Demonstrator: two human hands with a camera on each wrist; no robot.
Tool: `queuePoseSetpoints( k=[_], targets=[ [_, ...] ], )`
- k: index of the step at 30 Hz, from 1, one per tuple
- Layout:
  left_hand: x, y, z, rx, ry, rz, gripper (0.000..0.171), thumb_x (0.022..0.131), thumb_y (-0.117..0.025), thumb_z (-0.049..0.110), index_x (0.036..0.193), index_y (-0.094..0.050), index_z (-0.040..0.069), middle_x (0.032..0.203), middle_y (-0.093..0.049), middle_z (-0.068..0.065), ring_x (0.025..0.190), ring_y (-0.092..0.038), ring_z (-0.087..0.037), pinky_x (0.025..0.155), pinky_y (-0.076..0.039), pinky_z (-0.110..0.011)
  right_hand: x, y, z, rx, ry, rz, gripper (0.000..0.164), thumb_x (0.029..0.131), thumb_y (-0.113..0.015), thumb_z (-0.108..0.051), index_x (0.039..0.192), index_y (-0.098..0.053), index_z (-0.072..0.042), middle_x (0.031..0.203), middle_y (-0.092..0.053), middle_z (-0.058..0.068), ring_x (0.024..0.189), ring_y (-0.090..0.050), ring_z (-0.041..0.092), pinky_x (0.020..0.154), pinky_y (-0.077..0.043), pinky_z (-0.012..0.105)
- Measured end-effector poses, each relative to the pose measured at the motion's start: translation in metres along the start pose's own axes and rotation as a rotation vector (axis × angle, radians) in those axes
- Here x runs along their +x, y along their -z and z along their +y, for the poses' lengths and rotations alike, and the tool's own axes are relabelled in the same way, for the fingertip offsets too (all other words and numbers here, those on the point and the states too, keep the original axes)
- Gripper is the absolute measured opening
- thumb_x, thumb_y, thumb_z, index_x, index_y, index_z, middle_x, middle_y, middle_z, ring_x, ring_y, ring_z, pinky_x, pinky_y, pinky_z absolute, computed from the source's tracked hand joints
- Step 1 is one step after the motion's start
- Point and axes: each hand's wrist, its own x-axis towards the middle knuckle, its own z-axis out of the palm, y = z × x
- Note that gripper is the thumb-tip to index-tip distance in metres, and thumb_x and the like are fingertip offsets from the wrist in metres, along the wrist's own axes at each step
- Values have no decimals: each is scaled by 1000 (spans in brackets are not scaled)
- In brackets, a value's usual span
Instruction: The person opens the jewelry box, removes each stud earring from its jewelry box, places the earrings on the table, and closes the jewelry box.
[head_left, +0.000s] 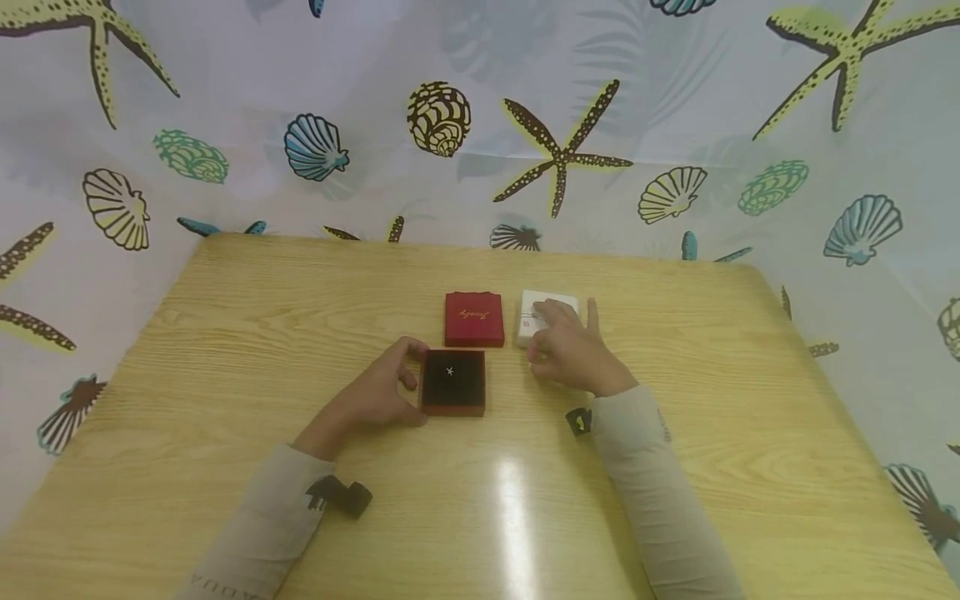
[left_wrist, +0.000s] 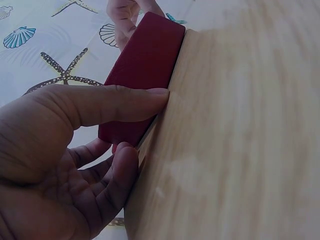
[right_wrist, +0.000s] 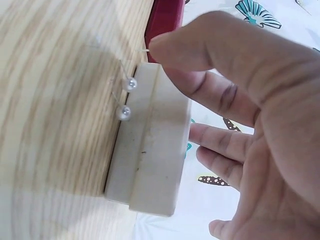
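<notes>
My left hand (head_left: pixel 378 387) grips the left side of an open red jewelry box (head_left: pixel 453 411), thumb (left_wrist: pixel 145 95) on its near wall. A small silver star-shaped piece (head_left: pixel 450 372) sits on the box's black insert (head_left: pixel 461 387). Over the near edge of a white lidded box (head_left: pixel 528 302), my right hand (head_left: pixel 570 354) pinches a small piece of jewelry with a thin pin (right_wrist: pixel 144 50) between thumb and index finger; the fingertips hide most of it. Two pearl-headed pieces with thin stems, one pearl (right_wrist: pixel 130 84) and another pearl (right_wrist: pixel 123 112), lie beside the white box.
The red lid (head_left: pixel 474 321), with gold lettering, lies just behind the open box and left of the white box. All stand on a wooden table (head_left: pixel 300 283), its far edge against a shell-and-starfish patterned cloth (head_left: pixel 375 75). Glare (head_left: pixel 516 517) streaks the near tabletop.
</notes>
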Motion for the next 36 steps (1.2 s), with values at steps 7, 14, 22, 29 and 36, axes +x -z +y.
queuePoseSetpoints(
  k=[7, 14, 22, 29, 36],
  targets=[
    [0, 0, -1, 1, 2, -1, 90, 66, -88, 6, 141, -37, 12, 129, -53, -14, 106, -55, -27, 78, -45, -32, 2, -4, 0, -48, -15, 14, 9, 76, -77, -14, 73, -71, -20, 157, -40, 19, 151, -25, 39, 113, 5, 76],
    [0, 1, 0, -1, 2, -2, 90, 66, -88, 6, 141, -38, 12, 134, -50, -13, 107, -55, -28, 78, -46, -32, 4, -7, -5, -100, -19, 40, 10, 73, -73, -12, 68, -69, -20, 156, -41, 18, 151, -25, 37, 113, 2, 77],
    [0, 1, 0, 17, -2, 0, 90, 66, -88, 6, 141, -38, 11, 133, -51, -14, 106, -56, -27, 81, -46, -33, 7, -13, -2, -166, -5, 32, 9, 73, -73, -14, 70, -69, -22, 157, -40, 17, 152, -24, 36, 112, 2, 78],
    [0, 2, 0, 16, -11, -1, 90, 66, -87, 6, 141, -37, 10, 141, -46, -13, 107, -56, -27, 82, -46, -33, 6, 6, -14, -141, 20, 120, 13, 78, -80, -20, 91, -78, -21, 158, -37, 16, 150, -25, 36, 112, 2, 78],
    [1, 1, -2, 3, -15, -1, 89, 66, -88, 5, 140, -38, 10, 145, -44, -12, 108, -57, -28, 83, -47, -34, 10, 18, -42, -60, 83, 165, 9, 82, -77, -18, 91, -77, -19, 159, -36, 14, 151, -24, 34, 114, 6, 75]
  ],
)
